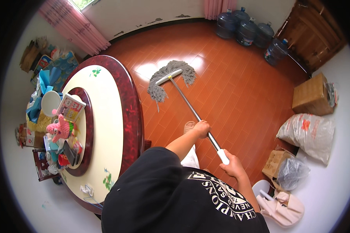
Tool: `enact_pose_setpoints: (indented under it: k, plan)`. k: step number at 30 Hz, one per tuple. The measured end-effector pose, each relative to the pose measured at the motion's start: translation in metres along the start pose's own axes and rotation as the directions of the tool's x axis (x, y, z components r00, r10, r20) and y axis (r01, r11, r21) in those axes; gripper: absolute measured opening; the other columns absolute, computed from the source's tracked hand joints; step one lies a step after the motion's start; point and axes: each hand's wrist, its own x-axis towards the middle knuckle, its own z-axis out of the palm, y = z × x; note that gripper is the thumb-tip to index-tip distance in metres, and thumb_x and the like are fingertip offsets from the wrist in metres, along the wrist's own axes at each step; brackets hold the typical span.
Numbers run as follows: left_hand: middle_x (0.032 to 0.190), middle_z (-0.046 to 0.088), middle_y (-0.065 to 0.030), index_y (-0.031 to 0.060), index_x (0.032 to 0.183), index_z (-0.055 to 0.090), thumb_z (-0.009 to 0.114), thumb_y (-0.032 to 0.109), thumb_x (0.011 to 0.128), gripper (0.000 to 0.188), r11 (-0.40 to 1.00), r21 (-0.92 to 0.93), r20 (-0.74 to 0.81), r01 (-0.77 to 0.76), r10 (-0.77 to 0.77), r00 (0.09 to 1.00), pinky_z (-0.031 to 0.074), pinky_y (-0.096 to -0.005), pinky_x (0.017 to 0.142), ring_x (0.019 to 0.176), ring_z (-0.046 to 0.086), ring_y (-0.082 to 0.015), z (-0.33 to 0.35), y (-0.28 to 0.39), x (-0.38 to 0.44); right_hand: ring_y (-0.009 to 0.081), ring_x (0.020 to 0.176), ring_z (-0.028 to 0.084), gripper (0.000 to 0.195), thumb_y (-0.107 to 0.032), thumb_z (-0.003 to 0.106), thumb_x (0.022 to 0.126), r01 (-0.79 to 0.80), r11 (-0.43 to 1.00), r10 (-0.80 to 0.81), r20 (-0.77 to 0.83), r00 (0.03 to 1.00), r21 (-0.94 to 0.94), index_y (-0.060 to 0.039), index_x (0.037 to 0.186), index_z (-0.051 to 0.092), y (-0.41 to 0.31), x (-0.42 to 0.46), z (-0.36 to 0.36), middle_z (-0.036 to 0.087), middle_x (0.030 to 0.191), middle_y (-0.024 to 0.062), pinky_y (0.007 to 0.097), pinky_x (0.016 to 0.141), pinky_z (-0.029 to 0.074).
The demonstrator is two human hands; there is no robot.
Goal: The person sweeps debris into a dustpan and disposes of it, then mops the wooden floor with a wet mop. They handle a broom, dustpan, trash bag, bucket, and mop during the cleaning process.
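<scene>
A string mop with a grey head (186, 70) and a white crossbar rests on the glossy reddish-brown tiled floor (236, 90). Its metal pole (187, 100) slants from the head back towards my body. Partway along the pole, my left hand (202, 129) is wrapped around the bare metal. My right hand (232, 164) grips the white plastic end (222, 156) of the handle, close to my waist. Just left of the pole, a sandal (189, 125) on my foot shows below my left forearm.
Left stands a round table (109, 96) whose turntable (89, 128) carries a pink plush toy (61, 128) and clutter. Several water-cooler bottles (246, 32) stand far right near a wooden door (315, 32). Along the right wall are a cardboard box (310, 94), a stuffed sack (306, 134) and bags.
</scene>
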Motion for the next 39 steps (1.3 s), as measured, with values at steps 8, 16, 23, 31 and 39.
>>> enact_pose_setpoints:
  k: [8, 16, 23, 31, 39]
  plan:
    - [0.062, 0.054, -0.0062, 0.0113, 0.052, 0.052, 0.061, 0.01, 0.048, 0.01, 0.987, 0.033, -0.232, 0.158, -0.147, 0.962, 0.041, -0.0352, 0.067, 0.071, 0.052, -0.0263, -0.045, -0.205, 0.074, 0.0326, 0.089, 0.055, 0.069, -0.011, 0.058, 0.064, 0.105, 0.993, -0.091, 0.194, 0.977, -0.063, -0.0029, 0.126, 0.031, -0.094, 0.225, -0.021, 0.056, 0.094, 0.0228, 0.0339, 0.074, 0.044]
    - [0.061, 0.047, -0.0036, 0.0106, 0.052, 0.043, 0.057, 0.003, 0.052, 0.016, 0.955, -0.047, -0.238, 0.292, -0.294, 0.926, 0.038, -0.0327, 0.076, 0.075, 0.05, -0.023, -0.069, -0.405, 0.002, 0.0365, 0.075, 0.056, 0.075, -0.013, 0.054, 0.067, 0.296, 0.923, -0.197, 0.359, 0.912, -0.246, 0.0035, 0.129, 0.016, -0.17, 0.387, 0.113, 0.056, 0.08, 0.0252, 0.0416, 0.07, 0.045]
    - [0.059, 0.044, -0.004, 0.0112, 0.052, 0.043, 0.058, 0.006, 0.05, 0.016, 0.924, -0.183, -0.386, 0.335, -0.381, 0.84, 0.037, -0.0348, 0.076, 0.071, 0.047, -0.0234, -0.012, -0.352, -0.02, 0.0382, 0.071, 0.055, 0.072, -0.012, 0.056, 0.068, 0.231, 0.945, -0.12, 0.411, 0.904, -0.233, -0.0064, 0.131, 0.02, -0.129, 0.352, 0.094, 0.055, 0.081, 0.0222, 0.0429, 0.065, 0.045]
    - [0.059, 0.046, -0.0046, 0.011, 0.052, 0.046, 0.059, 0.008, 0.05, 0.013, 0.869, -0.322, -0.357, 0.375, -0.478, 0.802, 0.036, -0.0361, 0.078, 0.069, 0.047, -0.0242, -0.009, -0.2, 0.031, 0.0375, 0.07, 0.056, 0.071, -0.011, 0.059, 0.066, 0.245, 0.877, -0.093, 0.355, 0.93, -0.414, -0.0139, 0.129, 0.026, -0.059, 0.268, -0.012, 0.055, 0.079, 0.0201, 0.044, 0.064, 0.045]
    - [0.059, 0.046, -0.0021, 0.0135, 0.053, 0.047, 0.061, 0.007, 0.046, 0.017, 0.893, -0.322, -0.334, 0.314, -0.417, 0.845, 0.036, -0.0348, 0.074, 0.068, 0.048, -0.0236, 0.018, -0.042, 0.075, 0.0386, 0.071, 0.055, 0.074, -0.012, 0.059, 0.066, 0.208, 0.873, -0.028, 0.38, 0.925, -0.441, -0.0175, 0.131, 0.023, 0.034, 0.164, -0.106, 0.055, 0.078, 0.0211, 0.0448, 0.064, 0.045]
